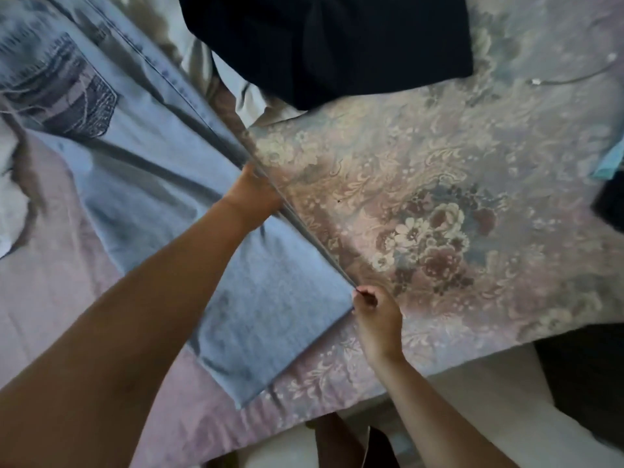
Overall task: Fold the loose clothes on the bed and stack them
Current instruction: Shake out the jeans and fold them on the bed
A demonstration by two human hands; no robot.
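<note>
A pair of light blue jeans [141, 184] lies stretched diagonally across the bed, its stitched back pocket at the upper left and its leg hem near the bed's front edge. My left hand [255, 192] grips the jeans' right side seam about halfway along the leg, fingers tucked under the fabric edge. My right hand [374, 315] pinches the same seam at the hem corner. The edge between both hands is pulled into a straight line. A dark navy garment [324, 45] lies at the top centre of the bed.
The bed carries a pink and grey floral bedspread [439, 197]. A white cable [567, 79] lies at the upper right. A turquoise cloth [609, 163] and a dark item [611, 211] sit at the right edge. Pale fabric [13, 211] is bunched at the left. The floor shows below.
</note>
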